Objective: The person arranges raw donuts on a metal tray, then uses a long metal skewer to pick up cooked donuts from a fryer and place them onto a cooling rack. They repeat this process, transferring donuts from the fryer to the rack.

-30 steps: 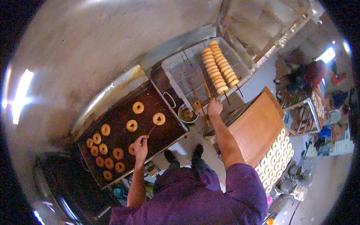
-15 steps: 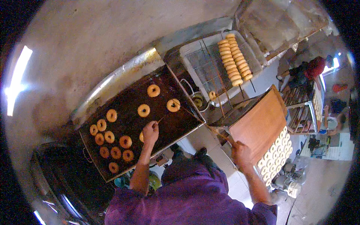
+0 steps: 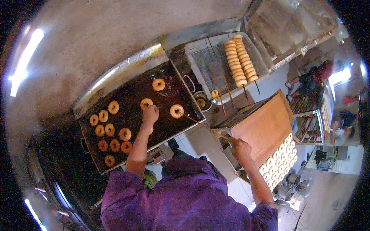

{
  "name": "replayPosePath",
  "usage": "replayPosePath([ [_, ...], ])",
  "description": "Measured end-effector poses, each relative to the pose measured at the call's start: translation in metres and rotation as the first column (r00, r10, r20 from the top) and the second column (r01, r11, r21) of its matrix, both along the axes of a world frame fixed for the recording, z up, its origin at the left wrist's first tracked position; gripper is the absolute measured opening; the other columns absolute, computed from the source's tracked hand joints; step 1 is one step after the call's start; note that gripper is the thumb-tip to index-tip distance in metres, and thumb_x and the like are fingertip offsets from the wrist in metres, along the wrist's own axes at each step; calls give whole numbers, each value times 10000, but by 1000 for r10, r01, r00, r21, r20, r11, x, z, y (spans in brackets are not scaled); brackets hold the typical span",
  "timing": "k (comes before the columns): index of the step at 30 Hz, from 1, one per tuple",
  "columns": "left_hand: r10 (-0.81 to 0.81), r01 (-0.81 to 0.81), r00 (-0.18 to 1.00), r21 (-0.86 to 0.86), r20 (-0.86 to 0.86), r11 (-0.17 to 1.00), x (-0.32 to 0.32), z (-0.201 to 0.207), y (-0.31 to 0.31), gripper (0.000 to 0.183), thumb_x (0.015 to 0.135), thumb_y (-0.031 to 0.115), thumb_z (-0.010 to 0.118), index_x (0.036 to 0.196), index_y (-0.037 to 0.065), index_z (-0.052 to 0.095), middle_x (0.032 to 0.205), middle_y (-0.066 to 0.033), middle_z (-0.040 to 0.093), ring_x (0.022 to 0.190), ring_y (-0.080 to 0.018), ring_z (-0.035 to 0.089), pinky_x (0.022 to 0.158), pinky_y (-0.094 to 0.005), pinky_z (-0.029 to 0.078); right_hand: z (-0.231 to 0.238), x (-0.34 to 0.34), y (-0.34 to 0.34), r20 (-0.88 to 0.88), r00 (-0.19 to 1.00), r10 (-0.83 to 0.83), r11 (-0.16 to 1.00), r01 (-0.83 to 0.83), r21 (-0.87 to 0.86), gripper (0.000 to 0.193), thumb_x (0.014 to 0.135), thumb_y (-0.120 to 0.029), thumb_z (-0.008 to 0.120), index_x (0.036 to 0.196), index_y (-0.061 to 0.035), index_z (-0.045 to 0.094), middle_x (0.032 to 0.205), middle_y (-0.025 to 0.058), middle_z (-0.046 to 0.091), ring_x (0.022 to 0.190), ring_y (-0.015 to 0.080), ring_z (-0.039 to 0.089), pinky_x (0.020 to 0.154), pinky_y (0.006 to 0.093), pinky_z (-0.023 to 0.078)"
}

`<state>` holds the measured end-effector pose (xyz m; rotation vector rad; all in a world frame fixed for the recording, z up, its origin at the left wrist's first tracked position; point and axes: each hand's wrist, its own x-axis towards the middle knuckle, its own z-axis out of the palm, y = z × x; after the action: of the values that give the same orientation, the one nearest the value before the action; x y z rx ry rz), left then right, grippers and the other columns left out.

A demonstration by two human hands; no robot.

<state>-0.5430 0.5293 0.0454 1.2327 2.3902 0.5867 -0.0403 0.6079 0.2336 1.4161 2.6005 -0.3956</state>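
A wide fryer pan (image 3: 115, 82) of dark oil holds several golden donuts. My left hand (image 3: 150, 114) is closed over the oil, apparently gripping a thin stick, right beside one floating donut (image 3: 146, 102). My right hand (image 3: 239, 148) is closed on a long wooden stick (image 3: 200, 124). The stick's far tip sits at the hole of another donut (image 3: 176, 111) near the pan's right edge. A third donut (image 3: 158, 84) floats farther back. A cluster of donuts (image 3: 110, 133) lies at the pan's left end.
A wire rack tray (image 3: 200, 63) at the back right carries two rows of fried donuts (image 3: 241, 61) threaded on sticks. A small pot (image 3: 200, 101) stands between pan and rack. A wooden board (image 3: 266, 127) and a tray of raw dough rings (image 3: 281, 154) lie right. Another person (image 3: 316, 75) works farther right.
My right hand came back from the rack to beside the wooden board and now holds the long stick pointed into the pan. My left hand shifted toward the middle donuts.
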Motion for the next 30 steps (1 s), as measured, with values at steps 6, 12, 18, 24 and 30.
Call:
replayPosePath([
  [6, -200, 196, 974, 41, 108, 980, -68, -7, -1, 238, 925, 274, 679, 1004, 76, 785, 932, -195, 744, 937, -358, 721, 848, -461, 554, -119, -14, 14, -267, 960, -90, 977, 34, -208, 442, 916, -132, 592, 1312, -302, 687, 1048, 152, 746, 905, 403, 714, 784, 503, 581],
  [12, -131, 127, 991, 178, 12, 976, -44, 51, 35, 190, 898, 218, 687, 966, 60, 768, 937, -197, 740, 904, -391, 712, 834, -491, 557, -137, -79, 3, -166, 980, -110, 994, 112, 8, 464, 899, -163, 631, 1336, -311, 674, 1028, 179, 749, 885, 418, 715, 774, 535, 582],
  [18, 223, -172, 946, 219, -235, 960, -131, -8, 84, 220, 878, 251, 676, 895, 40, 737, 889, -201, 736, 871, -442, 708, 835, -521, 569, -73, -134, 17, -136, 989, -49, 999, 50, 7, 452, 899, -186, 635, 1333, -307, 678, 938, 161, 747, 817, 404, 716, 724, 530, 583],
  [24, -109, 104, 988, 43, 107, 994, -198, -23, 81, 240, 917, 282, 649, 960, 95, 794, 939, -222, 734, 991, -384, 708, 911, -500, 548, -145, -130, 45, -201, 978, -56, 997, 44, -60, 401, 928, -248, 645, 1325, -272, 697, 861, 162, 733, 759, 364, 714, 697, 495, 569],
  [30, -111, 102, 992, 148, 56, 984, -133, 53, 1, 231, 921, 247, 657, 1006, 72, 781, 976, -201, 740, 964, -374, 710, 874, -471, 553, -131, -74, 65, -503, 863, 48, 963, -174, -206, 418, 926, -264, 664, 1343, -274, 688, 839, 164, 720, 718, 356, 705, 641, 457, 551],
])
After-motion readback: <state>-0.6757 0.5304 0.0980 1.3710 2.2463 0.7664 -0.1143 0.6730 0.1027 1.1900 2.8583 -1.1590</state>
